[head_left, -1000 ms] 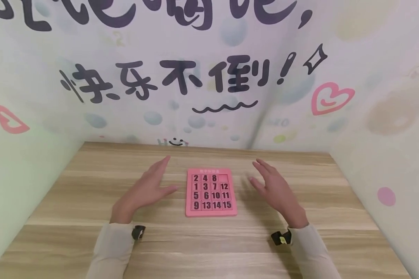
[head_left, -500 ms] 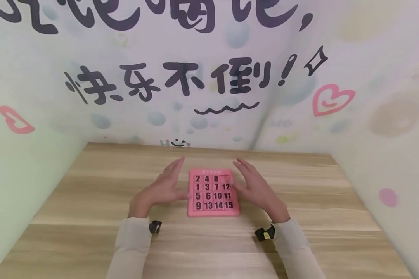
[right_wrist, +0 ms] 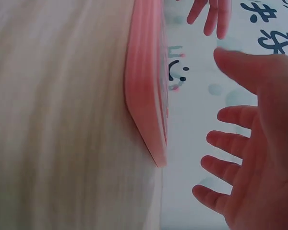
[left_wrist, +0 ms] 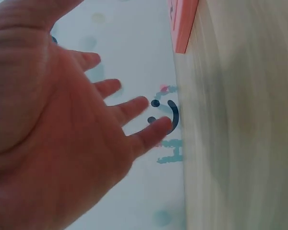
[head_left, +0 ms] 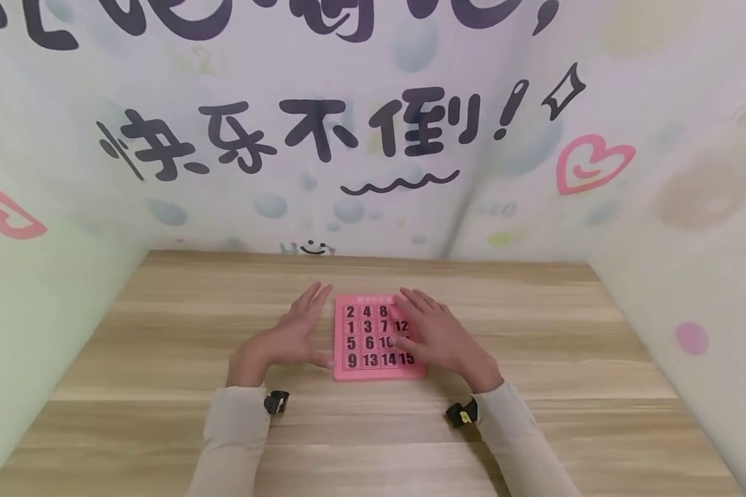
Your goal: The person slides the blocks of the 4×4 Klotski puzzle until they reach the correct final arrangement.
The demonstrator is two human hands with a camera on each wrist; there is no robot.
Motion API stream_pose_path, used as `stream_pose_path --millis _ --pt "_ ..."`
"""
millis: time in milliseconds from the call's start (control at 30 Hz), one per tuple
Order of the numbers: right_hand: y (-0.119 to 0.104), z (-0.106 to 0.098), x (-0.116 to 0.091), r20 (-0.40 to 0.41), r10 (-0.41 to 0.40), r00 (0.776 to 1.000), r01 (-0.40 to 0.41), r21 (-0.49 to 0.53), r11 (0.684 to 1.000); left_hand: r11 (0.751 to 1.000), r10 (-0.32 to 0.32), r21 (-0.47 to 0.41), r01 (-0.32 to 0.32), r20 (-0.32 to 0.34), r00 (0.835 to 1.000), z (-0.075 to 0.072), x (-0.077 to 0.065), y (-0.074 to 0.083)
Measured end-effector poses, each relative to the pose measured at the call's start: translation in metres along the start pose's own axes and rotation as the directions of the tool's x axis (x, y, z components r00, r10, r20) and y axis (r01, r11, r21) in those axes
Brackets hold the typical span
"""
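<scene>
A pink sliding number puzzle (head_left: 343,373) lies flat on the wooden table, its black-numbered tiles facing up. At its left edge is my left hand (head_left: 286,342), fingers extended and thumb tip close by the lower left side. My right hand (head_left: 441,335) hovers over the puzzle's right part, covering the top right corner and some right-column tiles in the head view. In the right wrist view the right fingers (right_wrist: 225,143) are spread above the puzzle's pink side (right_wrist: 146,72). The left wrist view shows the open left palm (left_wrist: 72,139) with nothing in it.
The wooden table (head_left: 360,435) reaches back to a white wall (head_left: 273,228) with large dark lettering and painted bubbles. Further walls (head_left: 659,228) close in the left and right sides. Each wrist wears a small black camera (head_left: 276,402) on a strap.
Both hands have moved inward to the puzzle from either side. The right hand has come over its right part, and the left hand has reached its left edge. The puzzle's visible tiles look unchanged.
</scene>
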State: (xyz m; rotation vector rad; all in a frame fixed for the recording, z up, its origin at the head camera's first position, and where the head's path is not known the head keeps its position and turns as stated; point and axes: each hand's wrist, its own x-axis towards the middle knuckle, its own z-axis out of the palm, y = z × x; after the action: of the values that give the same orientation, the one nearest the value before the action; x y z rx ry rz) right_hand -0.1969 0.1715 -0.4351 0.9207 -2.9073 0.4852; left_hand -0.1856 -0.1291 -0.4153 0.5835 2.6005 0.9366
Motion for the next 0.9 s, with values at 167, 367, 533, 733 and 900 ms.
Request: stream_pose_path --millis 167,367,533,733,900 --pt "-0.006 0.004 -0.001 0.076 0.013 0.997 -0.012 -0.011 1.0 0.999 -0.035 0.02 0.033 0.063 0.997 0.007 0.002 0.003" --pt "-0.013 0.01 0.001 0.118 0.045 0.992 -0.046 0.006 0.999 0.993 -0.071 0.099 0.062 0.086 0.994 0.009 0.0 0.006" --pt "-0.019 0.014 0.007 0.139 0.063 0.988 -0.069 0.041 0.997 0.988 -0.113 0.116 0.1 0.118 0.986 0.009 -0.004 0.005" --pt "-0.018 0.014 0.008 0.138 0.062 0.988 -0.06 -0.019 0.998 0.984 -0.106 0.158 0.084 0.135 0.985 0.013 -0.001 0.008" --pt "-0.015 0.011 0.007 0.164 0.066 0.984 -0.057 -0.06 0.997 0.979 -0.101 0.192 0.075 0.132 0.986 0.015 0.002 0.012"
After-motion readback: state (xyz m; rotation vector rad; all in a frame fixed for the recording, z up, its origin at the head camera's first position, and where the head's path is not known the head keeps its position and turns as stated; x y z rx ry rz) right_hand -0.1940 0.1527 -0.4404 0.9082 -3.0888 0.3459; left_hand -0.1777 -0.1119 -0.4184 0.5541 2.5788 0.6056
